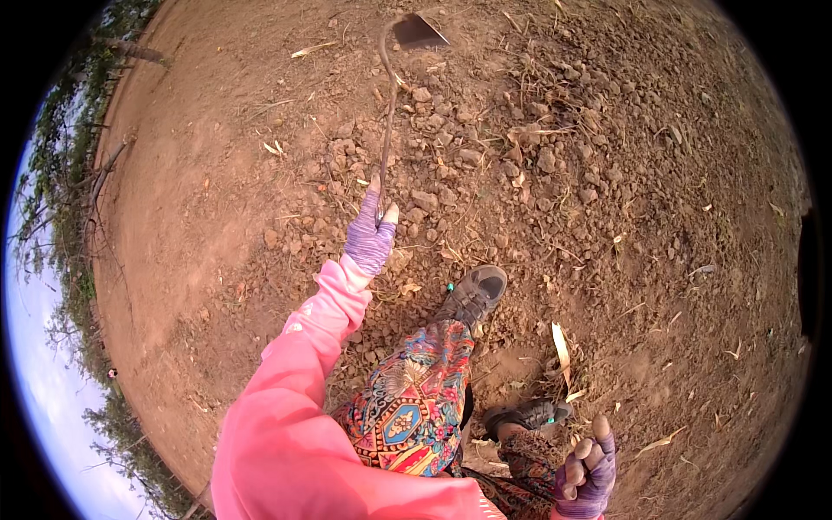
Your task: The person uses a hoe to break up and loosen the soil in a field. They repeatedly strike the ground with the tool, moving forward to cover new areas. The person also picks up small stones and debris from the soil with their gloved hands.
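My left hand (pixel 372 235), in a purple fingerless glove and a pink sleeve, grips the end of the thin, crooked handle (pixel 389 123) of a hoe. One finger lies stretched along the handle. The dark metal hoe blade (pixel 419 32) is at the top of the view, over or on the brown soil; contact is unclear. Low on the right is my right hand (pixel 590 469), gloved the same way. Its index finger points out while the others curl loosely, and nothing shows in it.
Broken soil clods (pixel 426 200) and dry stalks lie between the hoe and my front shoe (pixel 480 291). My other shoe (pixel 530 416) is farther back, near a pale dry husk (pixel 561 354). Smoother dirt (pixel 188 195) stretches left towards trees (pixel 71 162) and a bare fallen branch (pixel 103 179).
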Motion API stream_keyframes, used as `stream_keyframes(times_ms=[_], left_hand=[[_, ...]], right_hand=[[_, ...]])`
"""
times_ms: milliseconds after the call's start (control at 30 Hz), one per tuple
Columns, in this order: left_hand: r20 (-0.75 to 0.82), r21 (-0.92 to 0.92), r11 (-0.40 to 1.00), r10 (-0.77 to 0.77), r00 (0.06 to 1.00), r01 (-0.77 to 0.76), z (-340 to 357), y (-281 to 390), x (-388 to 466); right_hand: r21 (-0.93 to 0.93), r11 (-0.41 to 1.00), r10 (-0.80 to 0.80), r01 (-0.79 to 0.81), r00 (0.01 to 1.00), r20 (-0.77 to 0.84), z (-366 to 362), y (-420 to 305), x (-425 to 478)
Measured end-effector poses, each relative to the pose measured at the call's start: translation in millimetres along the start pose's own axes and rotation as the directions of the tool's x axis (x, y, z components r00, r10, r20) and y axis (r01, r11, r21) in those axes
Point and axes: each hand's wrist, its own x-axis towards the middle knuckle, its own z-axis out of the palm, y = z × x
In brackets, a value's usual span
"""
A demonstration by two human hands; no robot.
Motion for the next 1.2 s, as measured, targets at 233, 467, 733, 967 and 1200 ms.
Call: stream_keyframes(times_ms=[233,467,733,967,1200], left_hand=[[0.459,0.558,0.822,-0.193,0.867,-0.112,21.9,-74.2,-30.3],[0.085,0.022,0.997,0.065,0.994,-0.067,5.7,-25.2,-2.3],[0.374,0.408,0.903,-0.298,0.878,0.133,49.5,-73.6,-10.6],[0.093,-0.132,0.986,-0.087,0.992,0.098,27.5,17.5,41.4],[0.305,0.279,0.958,-0.153,0.940,0.065,72.2,-67.7,21.5]], right_hand=[[-0.061,0.997,-0.042,0.036,0.993,-0.107,-5.4,-6.8,-5.1],[-0.108,0.994,-0.011,0.005,0.998,-0.057,-5.3,-4.7,-2.0],[-0.090,0.995,-0.058,0.049,0.993,-0.099,0.5,-7.6,-7.3],[-0.167,0.985,-0.045,0.040,0.999,-0.022,17.3,-2.2,3.5],[-0.005,0.999,-0.046,0.046,0.997,0.064,-13.7,-5.3,1.1]])
